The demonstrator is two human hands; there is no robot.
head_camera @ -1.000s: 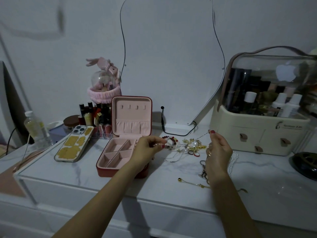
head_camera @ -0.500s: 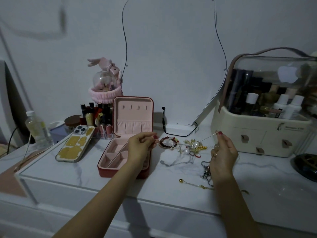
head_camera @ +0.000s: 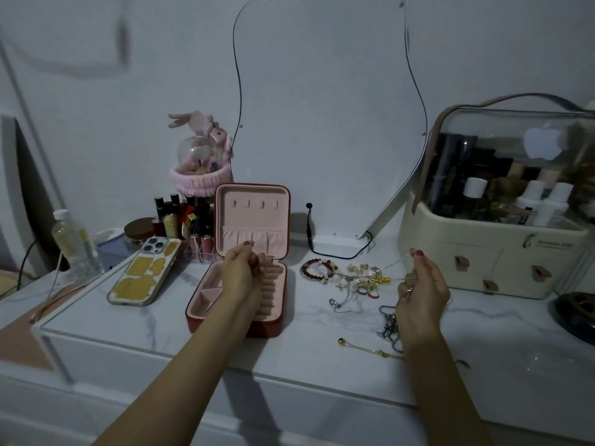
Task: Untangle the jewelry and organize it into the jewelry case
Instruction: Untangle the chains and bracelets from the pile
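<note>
The tangle of jewelry (head_camera: 360, 280) lies on the white counter (head_camera: 322, 336) just right of the open jewelry case (head_camera: 244, 284), and a thin silver chain (head_camera: 394, 263) rises out of it to the right hand (head_camera: 420, 294), whose thumb and forefinger are pressed together on its upper end. The left hand (head_camera: 243, 275) hovers over the case's lower tray with fingertips pinched close; whether it holds something small cannot be told in this dim light. To free the chain well, I judge it best to lift gently and let the knot loosen (a hard pull would likely tighten it around the gold charms and rings), with the other hand steadying the pile. A beaded bracelet (head_camera: 317, 270) sits at the tangle's left edge, seemingly separate. The case's lid stands upright, its hooks and gathered pocket bare; the tray's compartments and ring rolls look empty where visible, though the left arm hides part. Further right, a cream cosmetics box (head_camera: 483, 252) with a clear lid holds bottles; behind the case a clear organizer (head_camera: 196, 244) carries lipsticks.
</note>
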